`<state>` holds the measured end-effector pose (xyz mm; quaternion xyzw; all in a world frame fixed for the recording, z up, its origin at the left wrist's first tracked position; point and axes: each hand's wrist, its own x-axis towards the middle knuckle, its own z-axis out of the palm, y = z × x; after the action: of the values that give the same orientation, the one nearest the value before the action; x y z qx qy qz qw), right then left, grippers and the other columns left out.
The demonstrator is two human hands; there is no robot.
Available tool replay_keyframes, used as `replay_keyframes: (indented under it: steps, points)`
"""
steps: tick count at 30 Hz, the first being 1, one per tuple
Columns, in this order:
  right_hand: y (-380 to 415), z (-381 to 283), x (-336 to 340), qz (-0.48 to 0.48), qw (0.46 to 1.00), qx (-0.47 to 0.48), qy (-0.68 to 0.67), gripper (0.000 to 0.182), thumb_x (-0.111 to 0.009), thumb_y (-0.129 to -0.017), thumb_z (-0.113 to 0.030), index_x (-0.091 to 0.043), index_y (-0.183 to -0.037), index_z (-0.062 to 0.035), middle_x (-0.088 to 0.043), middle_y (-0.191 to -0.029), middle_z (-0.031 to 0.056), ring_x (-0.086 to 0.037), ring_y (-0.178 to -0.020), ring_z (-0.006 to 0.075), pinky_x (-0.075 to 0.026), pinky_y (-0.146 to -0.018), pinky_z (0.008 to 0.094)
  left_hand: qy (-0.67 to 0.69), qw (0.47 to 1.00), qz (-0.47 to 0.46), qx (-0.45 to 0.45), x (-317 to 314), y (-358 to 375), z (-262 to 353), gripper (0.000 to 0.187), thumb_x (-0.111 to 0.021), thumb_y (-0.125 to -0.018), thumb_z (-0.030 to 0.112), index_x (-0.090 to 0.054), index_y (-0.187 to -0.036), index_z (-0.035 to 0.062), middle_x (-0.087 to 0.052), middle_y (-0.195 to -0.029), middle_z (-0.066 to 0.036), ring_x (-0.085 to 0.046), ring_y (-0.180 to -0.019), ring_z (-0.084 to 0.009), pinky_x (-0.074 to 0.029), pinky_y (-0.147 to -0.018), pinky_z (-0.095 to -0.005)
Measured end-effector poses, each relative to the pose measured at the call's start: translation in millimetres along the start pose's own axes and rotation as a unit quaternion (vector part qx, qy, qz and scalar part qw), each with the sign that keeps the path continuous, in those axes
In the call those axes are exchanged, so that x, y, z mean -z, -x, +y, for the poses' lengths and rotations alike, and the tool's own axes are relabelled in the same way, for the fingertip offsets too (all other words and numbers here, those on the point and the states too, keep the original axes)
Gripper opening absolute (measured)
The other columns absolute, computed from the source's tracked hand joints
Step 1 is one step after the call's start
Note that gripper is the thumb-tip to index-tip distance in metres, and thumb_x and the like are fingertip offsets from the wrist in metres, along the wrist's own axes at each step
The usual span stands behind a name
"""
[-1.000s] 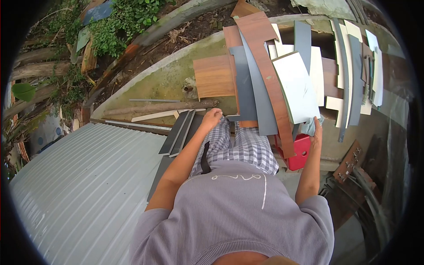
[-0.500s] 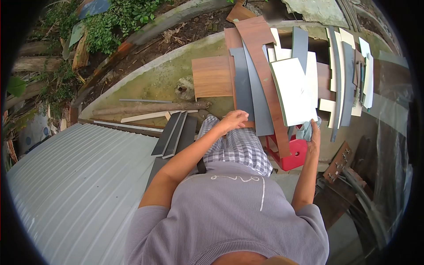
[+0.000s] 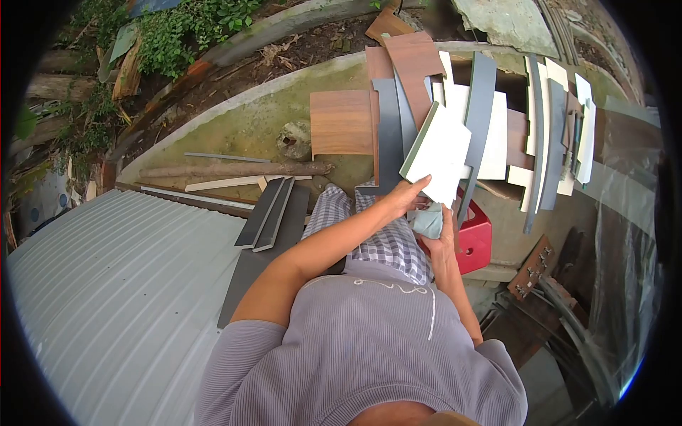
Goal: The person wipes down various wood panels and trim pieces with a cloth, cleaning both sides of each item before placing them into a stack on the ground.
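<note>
A white board [image 3: 442, 153] lies tilted in front of me, its near end at my two hands. My left hand [image 3: 410, 197] grips the board's near left edge, with the thumb on top of the white face. Beside it, my right hand [image 3: 443, 231] is closed on a pale blue-green cloth [image 3: 426, 221], bunched against the board's near end. Some right fingers are hidden behind the cloth. Under and around the white board spread brown wood-grain boards [image 3: 415, 60] and long dark grey boards [image 3: 482, 106].
A red plastic stool [image 3: 477, 240] stands by my right hand. More strips and boards [image 3: 554, 135] lie farther right. Two dark grey boards [image 3: 264, 216] rest to my left, beside a ribbed metal sheet [image 3: 121, 284]. A wooden pole [image 3: 234, 170] lies on the concrete.
My left hand has moved right from my lap and taken hold of the white board. The board has turned and come left and nearer, together with my right hand and the cloth.
</note>
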<state>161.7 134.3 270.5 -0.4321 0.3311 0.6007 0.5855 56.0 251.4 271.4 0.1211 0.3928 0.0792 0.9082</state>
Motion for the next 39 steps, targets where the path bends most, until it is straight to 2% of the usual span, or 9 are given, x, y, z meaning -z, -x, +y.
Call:
replay_keyframes:
  steps: [4, 13, 18, 22, 27, 29, 33, 36, 39]
  points:
    - [7.0, 14.2, -15.1, -0.024, 0.998, -0.052, 0.036, 0.027, -0.061, -0.08, -0.026, -0.055, -0.101, -0.0105, -0.062, -0.087, 0.0058, -0.059, -0.077, 0.0194, -0.05, -0.068, 0.0332, 0.047, 0.996, 0.049, -0.05, 16.9, -6.8, 7.1, 0.059, -0.057, -0.083, 0.031, -0.033, -0.126, -0.001, -0.045, -0.12, -0.018, -0.05, -0.106, -0.0323, -0.042, -0.086, -0.0433]
    - [45.7, -43.0, -59.7, -0.052, 0.92, 0.187, 0.34, 0.036, -0.051, -0.088, -0.03, -0.045, -0.113, -0.0054, -0.054, -0.097, 0.007, -0.057, -0.083, 0.0157, -0.048, -0.07, 0.0288, -0.137, 0.965, 0.179, -0.13, 16.9, 61.7, 47.2, 0.04, -0.051, -0.083, 0.023, -0.052, -0.106, -0.0094, -0.058, -0.096, -0.019, -0.06, -0.084, -0.0247, -0.05, -0.07, -0.0369]
    - [31.9, 21.2, -105.3, -0.206, 0.515, 0.434, 0.71, 0.05, -0.039, -0.091, -0.03, -0.032, -0.13, 0.0006, -0.032, -0.133, 0.0209, -0.029, -0.124, 0.0337, -0.023, -0.102, 0.0399, -0.188, 0.963, 0.182, -0.061, 12.8, 60.4, 47.9, 0.041, -0.05, -0.083, 0.024, -0.048, -0.111, -0.0048, -0.056, -0.1, -0.018, -0.059, -0.089, -0.0257, -0.051, -0.071, -0.0374]
    - [-47.4, -0.4, -83.5, -0.089, 0.377, 0.553, 0.738, 0.045, -0.047, -0.088, -0.025, -0.04, -0.124, 0.0015, -0.04, -0.123, 0.0228, -0.04, -0.111, 0.0376, -0.031, -0.094, 0.0453, -0.17, 0.969, 0.162, -0.077, 11.8, 62.0, 43.3, 0.042, -0.048, -0.084, 0.024, -0.047, -0.111, -0.0073, -0.056, -0.101, -0.02, -0.061, -0.089, -0.0278, -0.052, -0.071, -0.0369]
    - [-142.9, -89.2, -53.5, 0.168, 0.452, 0.392, 0.783, 0.044, -0.049, -0.086, -0.025, -0.043, -0.123, -0.0027, -0.047, -0.112, 0.0261, -0.049, -0.098, 0.0405, -0.041, -0.082, 0.0449, -0.166, 0.967, 0.171, -0.085, 5.1, 58.0, 32.4, 0.046, -0.051, -0.084, 0.025, -0.045, -0.112, -0.0113, -0.057, -0.099, -0.023, -0.061, -0.084, -0.0288, -0.053, -0.07, -0.0374]
    - [-154.8, -105.7, -55.2, 0.148, 0.492, 0.388, 0.765, 0.044, -0.05, -0.085, -0.025, -0.042, -0.123, -0.0015, -0.05, -0.103, 0.0266, -0.051, -0.093, 0.0402, -0.042, -0.08, 0.0431, -0.187, 0.964, 0.176, -0.069, 3.7, 54.9, 35.1, 0.048, -0.051, -0.085, 0.026, -0.042, -0.116, -0.009, -0.055, -0.103, -0.023, -0.06, -0.089, -0.0291, -0.053, -0.073, -0.0373]
    - [-83.2, -45.5, -117.4, -0.181, 0.469, 0.506, 0.7, 0.044, -0.055, -0.082, -0.018, -0.045, -0.122, -0.0044, -0.05, -0.108, 0.0199, -0.049, -0.098, 0.0362, -0.041, -0.085, 0.0385, -0.184, 0.966, 0.173, -0.051, 5.2, 56.6, 40.0, 0.047, -0.051, -0.085, 0.026, -0.043, -0.116, -0.008, -0.055, -0.102, -0.022, -0.061, -0.088, -0.0281, -0.053, -0.073, -0.037]
    - [-42.7, -14.5, -137.0, -0.244, 0.338, 0.551, 0.723, 0.043, -0.059, -0.076, -0.01, -0.051, -0.118, -0.0136, -0.046, -0.115, 0.0157, -0.045, -0.102, 0.0341, -0.04, -0.087, 0.0404, -0.182, 0.966, 0.173, -0.055, 6.9, 54.5, 41.4, 0.047, -0.051, -0.084, 0.027, -0.043, -0.115, -0.0072, -0.056, -0.101, -0.021, -0.061, -0.087, -0.0275, -0.052, -0.073, -0.0377]
    - [-99.2, -32.4, -121.1, -0.177, 0.362, 0.597, 0.694, 0.042, -0.057, -0.077, -0.009, -0.051, -0.118, -0.0139, -0.049, -0.113, 0.0169, -0.047, -0.101, 0.0357, -0.041, -0.085, 0.0417, -0.164, 0.959, 0.21, -0.093, 9.3, 52.5, 36.1, 0.044, -0.053, -0.083, 0.027, -0.051, -0.103, -0.0128, -0.06, -0.089, -0.021, -0.063, -0.076, -0.0247, -0.053, -0.065, -0.0352]
